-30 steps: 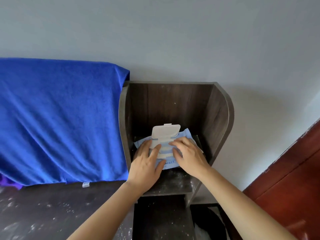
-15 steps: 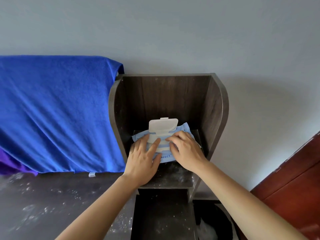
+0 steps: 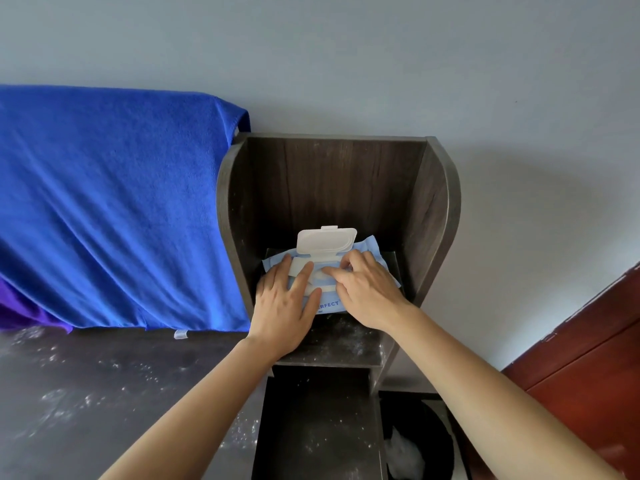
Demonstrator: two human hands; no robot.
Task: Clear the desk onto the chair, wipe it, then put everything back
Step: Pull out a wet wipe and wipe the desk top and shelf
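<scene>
Over the last second the right hand (image 3: 367, 292) went from lying flat on the wet-wipes pack (image 3: 328, 304) to bunching its fingers at the dispensing slot. Its thumb and forefinger were drawn together there, apparently pinching the folded white wipe (image 3: 320, 279) that showed in the opening. The pack itself had not moved. It lay on the dusty shelf (image 3: 332, 344) of the dark wooden cubby at the right end of the counter (image 3: 104, 393), with its white flip lid (image 3: 326, 240) standing open towards the back.

That suggested the wiping stage was about to begin, with a wipe being drawn out first.

The left hand (image 3: 285, 306) lay palm down on the near left part of the pack, fingers spread and straight, pressing it to the shelf as an anchor. Both forearms reached forward from below, the right angled inward. A blue towel (image 3: 114, 209) hung against the wall to the left of the cubby.
</scene>
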